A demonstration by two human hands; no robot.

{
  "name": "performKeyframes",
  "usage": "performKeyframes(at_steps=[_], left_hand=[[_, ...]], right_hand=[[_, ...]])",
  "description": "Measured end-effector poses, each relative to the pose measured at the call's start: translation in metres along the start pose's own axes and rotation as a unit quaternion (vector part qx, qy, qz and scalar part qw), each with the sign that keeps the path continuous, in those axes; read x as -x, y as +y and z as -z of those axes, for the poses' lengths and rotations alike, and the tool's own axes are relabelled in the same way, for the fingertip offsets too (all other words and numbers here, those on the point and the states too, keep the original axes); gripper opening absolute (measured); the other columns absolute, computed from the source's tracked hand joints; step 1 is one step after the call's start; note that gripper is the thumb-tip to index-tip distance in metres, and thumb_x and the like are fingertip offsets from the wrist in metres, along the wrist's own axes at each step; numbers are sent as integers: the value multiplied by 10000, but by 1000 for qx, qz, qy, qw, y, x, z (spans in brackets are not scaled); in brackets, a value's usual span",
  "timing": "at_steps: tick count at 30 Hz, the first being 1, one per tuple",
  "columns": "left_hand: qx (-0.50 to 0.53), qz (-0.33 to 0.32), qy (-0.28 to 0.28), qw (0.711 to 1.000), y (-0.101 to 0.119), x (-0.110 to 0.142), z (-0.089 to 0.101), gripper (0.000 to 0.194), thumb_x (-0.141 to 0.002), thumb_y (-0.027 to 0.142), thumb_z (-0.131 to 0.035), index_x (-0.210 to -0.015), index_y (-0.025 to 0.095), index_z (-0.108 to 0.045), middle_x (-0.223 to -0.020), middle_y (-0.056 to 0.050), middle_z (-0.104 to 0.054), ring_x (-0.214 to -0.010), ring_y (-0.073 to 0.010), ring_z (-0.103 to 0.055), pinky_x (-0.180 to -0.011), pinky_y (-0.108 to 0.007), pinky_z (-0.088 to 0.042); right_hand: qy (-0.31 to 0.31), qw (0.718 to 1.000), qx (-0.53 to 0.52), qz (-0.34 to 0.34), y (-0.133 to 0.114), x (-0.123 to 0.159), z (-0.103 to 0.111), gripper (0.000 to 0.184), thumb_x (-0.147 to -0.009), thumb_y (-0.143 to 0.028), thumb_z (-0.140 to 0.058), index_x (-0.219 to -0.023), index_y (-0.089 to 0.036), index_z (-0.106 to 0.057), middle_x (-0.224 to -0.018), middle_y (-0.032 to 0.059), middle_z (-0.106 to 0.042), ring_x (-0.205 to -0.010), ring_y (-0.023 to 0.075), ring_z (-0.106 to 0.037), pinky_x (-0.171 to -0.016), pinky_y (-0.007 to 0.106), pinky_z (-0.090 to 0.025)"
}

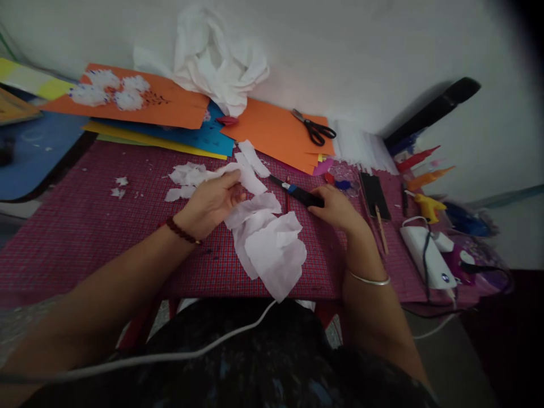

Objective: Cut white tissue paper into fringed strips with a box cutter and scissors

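My left hand [215, 204] is closed on a white tissue paper strip [251, 180], pinched between thumb and fingers. A second white strip [254, 158] lies just beyond it. My right hand [337, 208] is wrapped round the black handle of a utility knife [304, 196] with a blue part near its front. The knife's narrow dark end points left and touches or nearly touches the strips. Between my forearms, crumpled white tissue pieces [274, 243] lie on the checked red cloth [140, 249]. More torn tissue [187, 174] lies behind my left fingers.
Black-handled scissors [315, 127] rest on orange paper [272, 133] at the back. An orange sheet with white tufts [170, 107] lies left of a bunched white cloth or tissue [216, 56]. On the right are a yellow glue gun [429, 208] and a white power strip [427, 255].
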State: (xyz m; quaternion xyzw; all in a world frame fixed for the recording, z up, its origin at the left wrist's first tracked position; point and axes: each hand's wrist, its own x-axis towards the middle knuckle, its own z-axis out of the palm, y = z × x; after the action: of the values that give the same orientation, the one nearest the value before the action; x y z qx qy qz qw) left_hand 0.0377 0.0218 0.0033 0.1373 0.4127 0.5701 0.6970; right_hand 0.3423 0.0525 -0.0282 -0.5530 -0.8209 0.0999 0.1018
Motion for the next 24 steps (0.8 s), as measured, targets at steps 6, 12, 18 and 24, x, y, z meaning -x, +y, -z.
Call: performKeyframes(at_steps=[6,12,18,24], left_hand=[[33,-2,63,997,13,-7,1,284,-967,4,-541,-728,132,-623,-674,9,-651,-566,-53,-623,-544,-125,-513],[92,-14,78,993,12,-16,3,345,-948,-35,-458,-673,156,-544,-681,-26,-658,-736,-125,-743,-697,-172,-615],[76,-14,62,995,12,-14,3,280,-831,-99,-545,-689,137,-594,-687,-25,-688,-714,-109,-737,-663,-137,-599],[33,-32,49,998,9,-13,6,200,-835,-6,-681,-736,158,-621,-634,28,-657,-488,-58,-598,-361,-130,-365]], right_hand=[[62,993,-92,-31,-22,1,28,358,-763,-276,-667,-1105,-174,-628,-1012,104,-705,-886,284,-664,-786,414,-530],[127,972,-198,27,-51,11,-5,497,-873,-320,-631,-1349,-223,-523,-1164,98,-716,-997,298,-690,-829,424,-549],[171,961,-206,67,-57,18,-19,468,-927,-396,-620,-1361,-230,-568,-1187,116,-725,-1055,331,-691,-897,478,-560],[66,983,-133,112,-68,23,-9,535,-972,-370,-616,-1493,-285,-528,-1203,113,-709,-1066,325,-692,-902,463,-563]])
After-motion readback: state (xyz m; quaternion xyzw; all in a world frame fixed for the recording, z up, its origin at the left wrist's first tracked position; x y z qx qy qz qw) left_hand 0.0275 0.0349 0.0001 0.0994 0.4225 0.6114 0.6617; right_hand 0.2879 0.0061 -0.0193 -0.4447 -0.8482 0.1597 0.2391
